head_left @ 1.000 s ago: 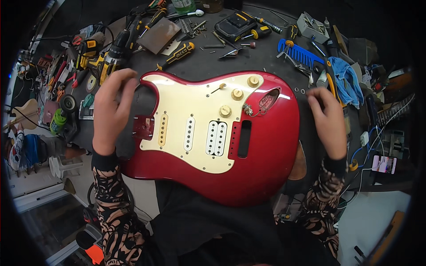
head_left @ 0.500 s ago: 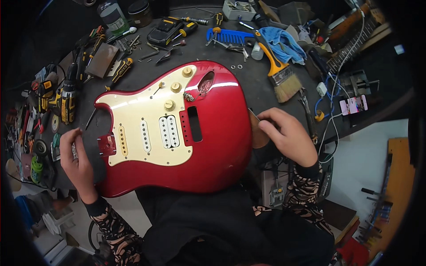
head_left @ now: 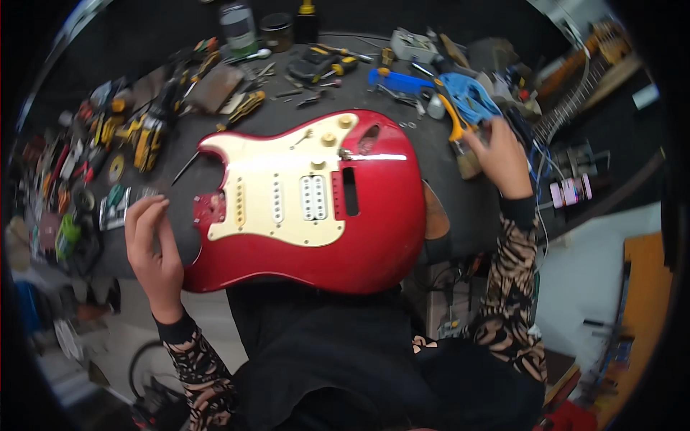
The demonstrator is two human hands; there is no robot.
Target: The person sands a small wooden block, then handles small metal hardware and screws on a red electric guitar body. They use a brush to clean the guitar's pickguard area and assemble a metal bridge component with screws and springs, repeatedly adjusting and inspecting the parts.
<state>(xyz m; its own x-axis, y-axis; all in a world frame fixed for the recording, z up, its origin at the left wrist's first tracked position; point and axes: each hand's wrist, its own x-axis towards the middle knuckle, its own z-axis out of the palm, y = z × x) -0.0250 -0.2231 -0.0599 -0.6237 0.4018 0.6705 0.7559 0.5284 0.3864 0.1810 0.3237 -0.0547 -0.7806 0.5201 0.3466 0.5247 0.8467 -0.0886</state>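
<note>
A red electric guitar body (head_left: pixel 388 237) lies face up with a cream pickguard (head_left: pixel 287 154), white pickups and cream knobs. Its neck pocket (head_left: pixel 209 208) is bare. My left hand (head_left: pixel 154 248) hovers just left of that pocket, thumb and fingertips drawn together; whatever may be between them is too small to see. My right hand (head_left: pixel 503 158) reaches over the paintbrush (head_left: pixel 468 165), which has a yellow handle and pale bristles. Its thumb and fingers are apart, with the thumb overlapping the brush; contact is unclear through blur. A brown flap (head_left: pixel 435 212) pokes out beside the body's right edge.
A yellow-and-black drill (head_left: pixel 147 144) and crowded hand tools fill the left side. Behind the guitar are a screwdriver (head_left: pixel 248 106), a blue comb (head_left: pixel 400 81) and a blue cloth (head_left: pixel 467 97). A phone (head_left: pixel 571 190) and white cable lie right, below a guitar neck (head_left: pixel 575 97).
My right hand has left the brown flap at the guitar's edge and moved up and right to the brush. My left hand stays near the neck end; the whole view has shifted.
</note>
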